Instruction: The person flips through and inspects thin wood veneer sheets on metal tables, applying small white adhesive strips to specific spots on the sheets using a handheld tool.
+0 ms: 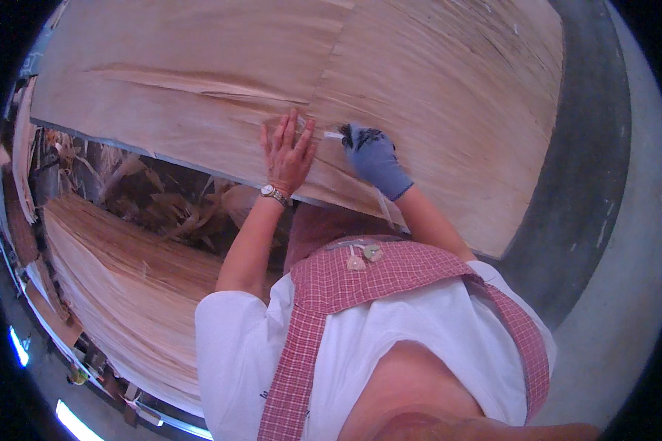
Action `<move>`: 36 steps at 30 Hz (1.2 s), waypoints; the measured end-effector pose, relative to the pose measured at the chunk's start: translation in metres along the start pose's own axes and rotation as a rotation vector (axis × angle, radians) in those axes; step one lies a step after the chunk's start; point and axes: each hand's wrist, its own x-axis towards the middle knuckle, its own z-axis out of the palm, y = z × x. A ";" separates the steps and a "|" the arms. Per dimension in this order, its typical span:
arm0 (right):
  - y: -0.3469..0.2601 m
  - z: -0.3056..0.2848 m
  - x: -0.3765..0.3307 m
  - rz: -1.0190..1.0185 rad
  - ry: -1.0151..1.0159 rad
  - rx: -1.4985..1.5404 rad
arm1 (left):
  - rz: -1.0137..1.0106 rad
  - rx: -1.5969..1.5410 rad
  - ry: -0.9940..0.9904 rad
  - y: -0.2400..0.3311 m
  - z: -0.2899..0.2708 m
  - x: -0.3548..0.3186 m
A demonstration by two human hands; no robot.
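Observation:
My bare left hand [290, 153], with a wristwatch, lies flat with fingers spread on a large sheet of wood veneer [449, 110]. To its right, my right hand [375, 160] is closed in a blue-grey glove with dark fingertips. A narrow white strip [332, 135] sticks out of its fingers toward the left hand; the glove hides the rest. Beside the left fingertips is a small whitish piece [301, 123] on the veneer. Below the gloved wrist, a pale translucent strip [384, 207] runs down past the sheet's near edge. A long raised split [198, 86] crosses the veneer on the left.
A tall stack of veneer sheets [125, 272] stands at my left. Between it and the sheet lie torn veneer scraps [191, 198]. A dark grey border [596, 147] runs along the right side, with pale floor [632, 294] beyond. My checked apron [390, 272] touches the near edge.

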 end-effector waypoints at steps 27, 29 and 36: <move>0.034 0.111 -0.011 -0.239 -0.102 -0.245 | -0.236 -0.148 -0.025 0.011 -0.029 -0.092; 0.034 0.113 -0.011 -0.245 -0.042 -0.113 | -0.241 -0.180 0.002 0.010 -0.031 -0.089; 0.012 0.105 -0.008 0.171 -0.063 0.275 | -0.197 -0.062 -0.026 0.015 -0.032 -0.095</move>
